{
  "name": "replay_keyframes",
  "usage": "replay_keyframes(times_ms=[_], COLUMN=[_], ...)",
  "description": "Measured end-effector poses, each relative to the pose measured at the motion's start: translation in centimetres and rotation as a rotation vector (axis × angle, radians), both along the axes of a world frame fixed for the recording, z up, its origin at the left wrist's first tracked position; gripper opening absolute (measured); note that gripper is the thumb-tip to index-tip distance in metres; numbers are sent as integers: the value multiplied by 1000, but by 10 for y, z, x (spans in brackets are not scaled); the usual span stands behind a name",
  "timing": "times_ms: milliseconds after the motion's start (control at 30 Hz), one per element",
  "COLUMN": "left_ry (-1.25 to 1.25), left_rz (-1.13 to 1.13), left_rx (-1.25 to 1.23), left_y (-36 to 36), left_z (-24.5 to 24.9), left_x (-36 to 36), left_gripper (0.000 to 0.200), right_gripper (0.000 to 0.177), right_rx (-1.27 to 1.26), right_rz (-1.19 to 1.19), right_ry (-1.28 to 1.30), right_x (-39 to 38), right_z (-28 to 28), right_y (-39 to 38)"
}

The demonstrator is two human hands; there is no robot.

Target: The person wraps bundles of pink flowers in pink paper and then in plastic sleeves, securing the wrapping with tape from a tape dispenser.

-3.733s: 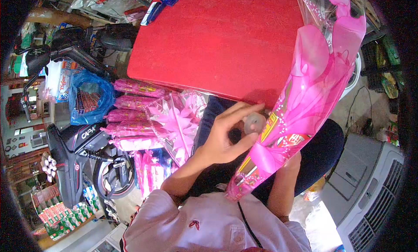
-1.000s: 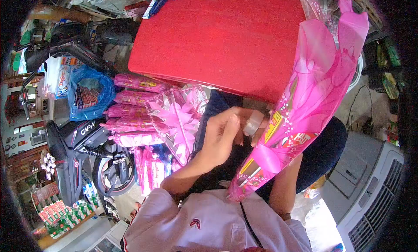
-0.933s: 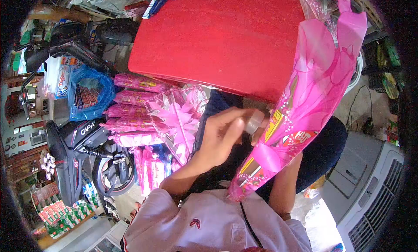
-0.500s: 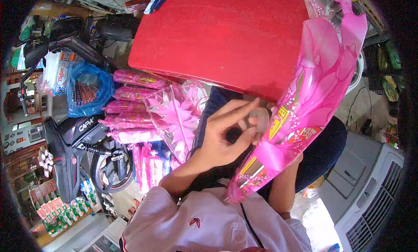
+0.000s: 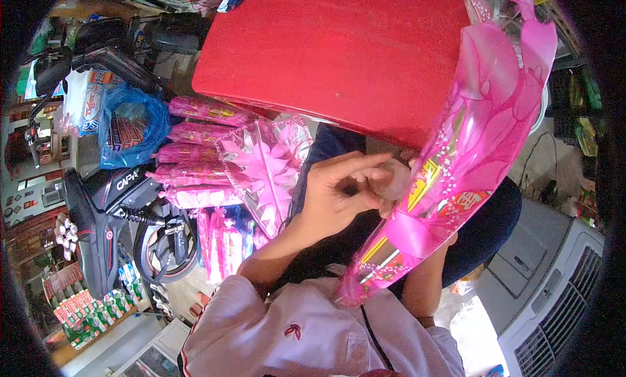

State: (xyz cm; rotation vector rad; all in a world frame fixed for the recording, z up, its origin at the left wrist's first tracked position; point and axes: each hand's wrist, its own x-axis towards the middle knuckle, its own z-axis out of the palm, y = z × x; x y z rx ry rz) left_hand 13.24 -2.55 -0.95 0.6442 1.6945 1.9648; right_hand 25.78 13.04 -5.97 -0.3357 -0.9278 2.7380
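Observation:
My left hand [image 5: 336, 191] has its fingers curled and pinched on a translucent round piece [image 5: 391, 180], which looks like a roll of clear tape, at the edge of a long pink floral package [image 5: 479, 123]. The package stands tilted in front of my torso, with a pink ribbon [image 5: 409, 233] round its lower part and red and yellow packets inside. Behind it, my right hand [image 5: 409, 157] is mostly hidden and supports it; only some fingers show at its left edge.
A red table top [image 5: 332, 58] lies ahead. Several wrapped pink packages [image 5: 195, 152] and a pink star-shaped bow [image 5: 267, 172] are at the left, near a blue plastic bag [image 5: 111, 152] and a black bike [image 5: 98, 227]. A grey-white appliance [image 5: 541, 260] stands at the right.
The pink package has shifted slightly right in the view, and the table edge appears a little higher. My left fingers have closed in more around the translucent piece.

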Motion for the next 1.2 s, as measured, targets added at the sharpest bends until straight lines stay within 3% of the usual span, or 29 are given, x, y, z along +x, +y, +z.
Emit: replay_keyframes(times_ms=[100, 233, 333, 367, 500, 1100, 1200], left_ry=[-126, 8, -60, -72, -19, 284, 388], left_rz=[-26, -62, -60, -55, -46, -156, -44], left_rx=[52, 91, 20, 4, -91, -39, -37], left_y=[-2, -1, -1, 1, 1, -7, 0], left_z=[14, 3, 10, 11, 14, 7, 3], left_x=[-2, -3, 0, 1, 2, -3, -1], left_gripper=[55, 35, 21, 21, 23, 26, 50], right_gripper=[94, 95, 96, 96, 94, 87, 85], right_rx=[14, 29, -31, -75, -107, -161, -175], right_rz=[61, 126, 165, 183, 217, 290, 300], right_ry=[108, 275, 421, 489, 462, 420, 416], right_x=[-9, -23, -15, -9, -11, -11, -11], right_z=[3, -1, -41, -67, -52, -35, -33], right_y=[-1, -5, 0, 3, 4, 3, 3])
